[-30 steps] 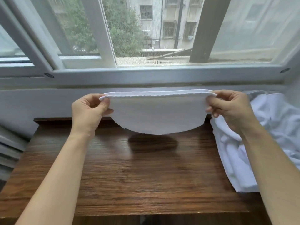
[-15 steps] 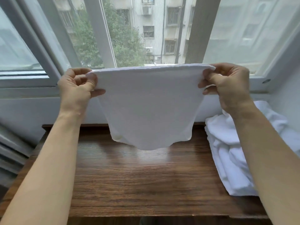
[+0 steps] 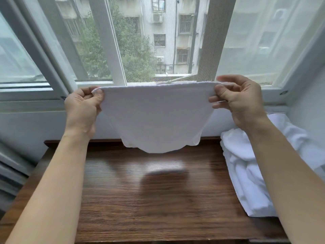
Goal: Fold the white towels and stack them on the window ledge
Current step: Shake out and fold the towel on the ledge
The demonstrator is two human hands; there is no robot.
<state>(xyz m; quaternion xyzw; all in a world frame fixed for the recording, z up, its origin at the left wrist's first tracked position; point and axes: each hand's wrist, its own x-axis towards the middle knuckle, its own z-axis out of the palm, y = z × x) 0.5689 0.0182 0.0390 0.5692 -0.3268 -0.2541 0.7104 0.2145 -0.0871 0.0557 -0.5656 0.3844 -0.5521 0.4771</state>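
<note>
The thumb and curled fingers of the left hand (image 3: 81,110) pinch the top left corner of a white towel (image 3: 156,117). The thumb and fingers of the right hand (image 3: 241,99) pinch the top right corner, with the index finger raised a little above the edge. Between the two hands the towel's top edge is pulled nearly straight, and the cloth hangs down in a rounded, doubled-looking shape, though the layers are hard to tell apart. Its lower edge hangs just above the back of a dark wooden table (image 3: 158,199) without touching it. Both bare forearms reach forward from the bottom corners. On the table's right side lies a rumpled heap of white towels (image 3: 246,182), partly hidden by the right arm. Behind the held towel runs the pale window ledge (image 3: 31,103), with the window frame (image 3: 112,41) above.
</note>
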